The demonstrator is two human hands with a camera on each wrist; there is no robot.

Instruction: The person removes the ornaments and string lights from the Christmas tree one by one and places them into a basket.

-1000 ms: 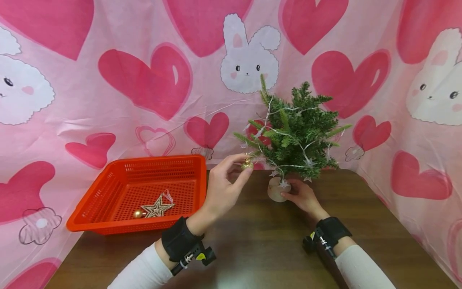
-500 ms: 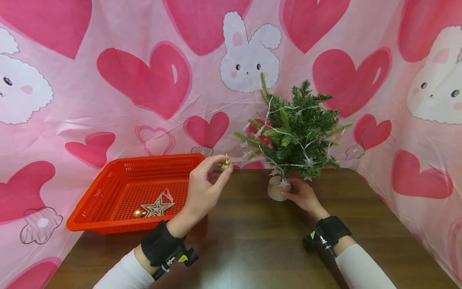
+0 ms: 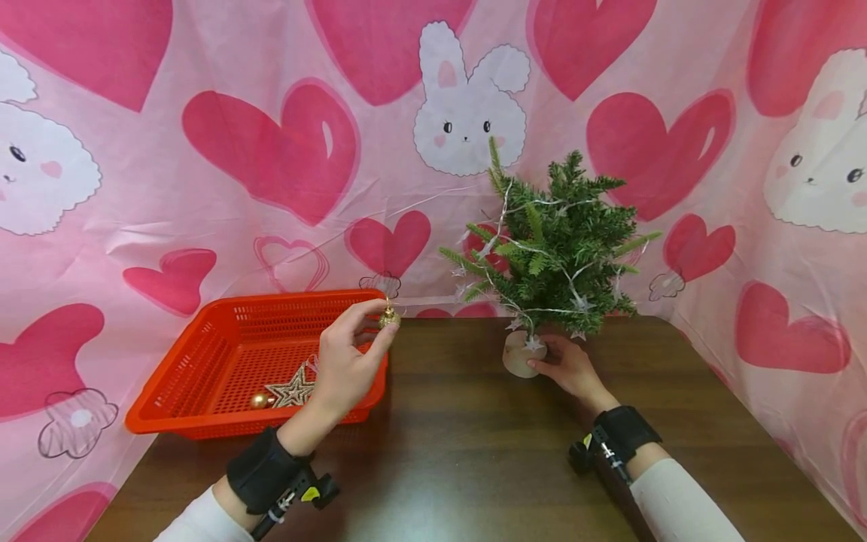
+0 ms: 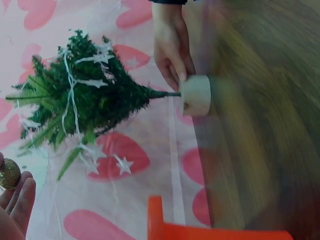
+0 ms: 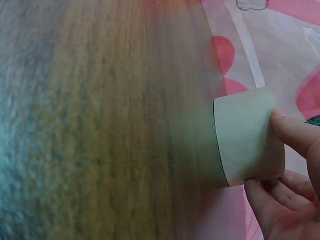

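A small gold glitter bauble [image 3: 389, 318] is pinched between the thumb and fingers of my left hand [image 3: 348, 369], near the right end of the red basket. The left wrist view shows the same bauble [image 4: 9, 174] at its left edge. My right hand [image 3: 572, 369] grips the pale wooden base [image 3: 520, 355] of a small artificial Christmas tree [image 3: 558, 248], thumb on one side and fingers on the other in the right wrist view. The tree stands upright, wound with a string of white star lights [image 3: 580, 303].
The red plastic basket [image 3: 203, 316] stands on the left of the brown wooden table [image 3: 467, 436]. In it lie a gold star ornament [image 3: 293, 389] and a shiny gold ball [image 3: 259, 400]. Behind hangs a pink cloth [image 3: 386, 181] with hearts and rabbits.
My left hand has moved left with the bauble, from beside the tree's lower branches to the basket's right end. The right hand and the tree have stayed in place.
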